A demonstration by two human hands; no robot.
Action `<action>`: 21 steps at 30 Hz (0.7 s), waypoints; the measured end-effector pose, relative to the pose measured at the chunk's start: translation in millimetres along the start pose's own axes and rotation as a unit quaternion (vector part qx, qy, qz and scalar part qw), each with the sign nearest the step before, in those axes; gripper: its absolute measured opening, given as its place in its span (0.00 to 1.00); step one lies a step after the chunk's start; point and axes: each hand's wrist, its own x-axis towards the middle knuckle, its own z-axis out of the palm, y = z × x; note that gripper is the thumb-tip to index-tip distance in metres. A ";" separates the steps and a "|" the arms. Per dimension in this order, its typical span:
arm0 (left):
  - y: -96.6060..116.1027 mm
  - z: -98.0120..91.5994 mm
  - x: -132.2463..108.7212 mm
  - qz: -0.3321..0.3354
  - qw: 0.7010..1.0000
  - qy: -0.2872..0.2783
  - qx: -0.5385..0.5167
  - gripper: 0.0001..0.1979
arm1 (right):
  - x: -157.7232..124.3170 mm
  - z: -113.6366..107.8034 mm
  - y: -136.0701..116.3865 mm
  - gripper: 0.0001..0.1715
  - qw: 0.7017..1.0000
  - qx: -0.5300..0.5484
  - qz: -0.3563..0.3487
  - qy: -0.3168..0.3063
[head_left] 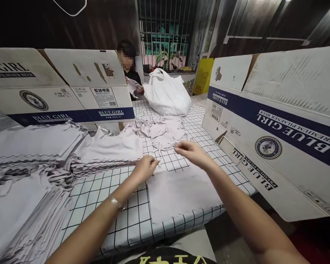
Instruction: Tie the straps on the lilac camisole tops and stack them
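Note:
A pale pinkish-white strappy garment [181,198] lies flat on the table's near edge, its upper part between my hands. My left hand [147,167] is closed in a pinch at its upper left corner. Just above its upper right side, my right hand [191,152] is also pinched shut. Whatever thin piece either hand may hold is too small to make out. Beyond my fingers sits a loose heap of similar garments [165,132] with thin straps. To the left lie neat stacks, one garment stack [107,146] nearest my left hand.
A checked cloth [132,201] covers the table. More stacked garments [22,212] fill the left side. Large beer cartons stand left [104,99] and right [277,121]. A white plastic bag [167,93] sits at the far end, where another person [129,69] handles a garment.

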 end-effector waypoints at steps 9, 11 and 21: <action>-27.6 37.7 49.2 -0.050 0.996 -0.005 0.079 0.13 | 53.7 100.1 83.6 0.19 0.975 -0.177 0.132 -0.031; -26.0 39.8 38.3 -0.046 0.996 -0.009 0.072 0.11 | 57.7 108.6 82.2 0.16 0.973 -0.137 0.182 -0.034; -30.9 98.8 -58.5 0.228 0.966 0.032 0.119 0.06 | 87.2 93.7 66.3 0.12 0.936 0.209 0.264 -0.108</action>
